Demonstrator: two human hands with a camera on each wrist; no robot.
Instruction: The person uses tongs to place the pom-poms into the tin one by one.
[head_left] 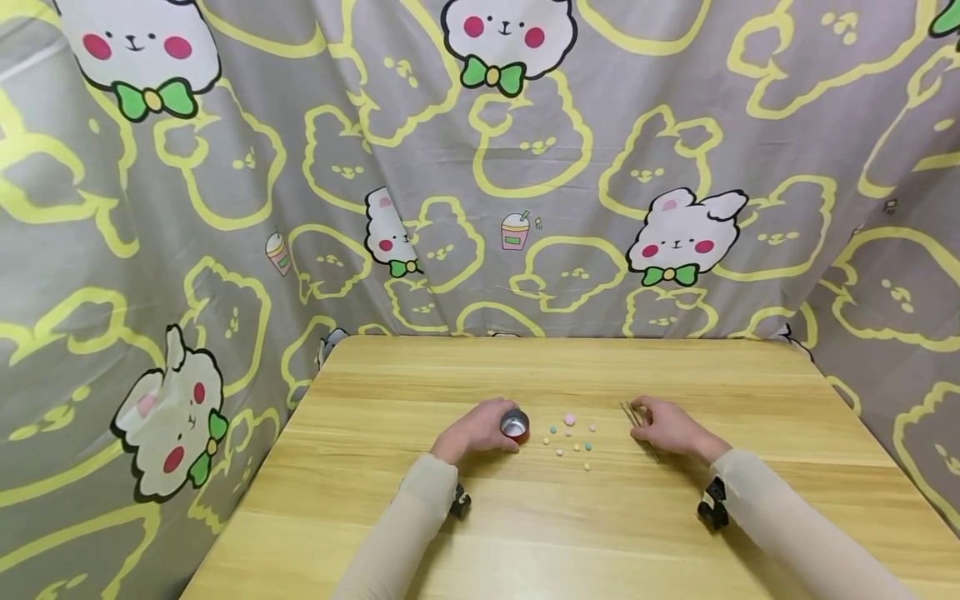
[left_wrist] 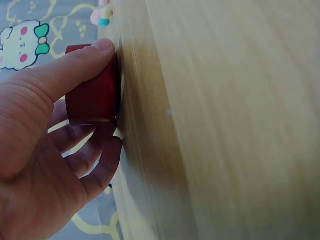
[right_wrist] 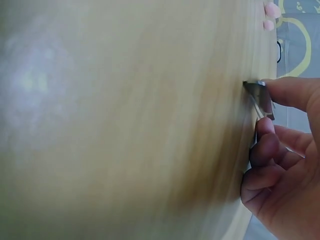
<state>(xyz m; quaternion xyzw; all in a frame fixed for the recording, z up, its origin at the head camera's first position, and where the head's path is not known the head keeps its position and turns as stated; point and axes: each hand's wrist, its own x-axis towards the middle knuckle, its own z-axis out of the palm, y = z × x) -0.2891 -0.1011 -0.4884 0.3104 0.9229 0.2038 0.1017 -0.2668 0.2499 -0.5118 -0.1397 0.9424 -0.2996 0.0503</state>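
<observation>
Head view, and both hands are well inside the edges: the left hand curls thumb and fingers around the cup, snug on its wall, mouth up, just left of the scattered balls. Over on the right, the right hand pinches the tweezers between nearly closed thumb and fingers, low at the counter. Narrow gap from cup to balls, wider one from balls to tweezers! Beyond them wood runs to the straight far edge, where the curtain hangs; nearer, a broad stretch opens between the sleeves. Textures now: streaky yellow grain, red cup with silvery round inside, slim metal tweezers, tiny pink, teal and yellow balls, softly creased cartoon-print cloth.
</observation>
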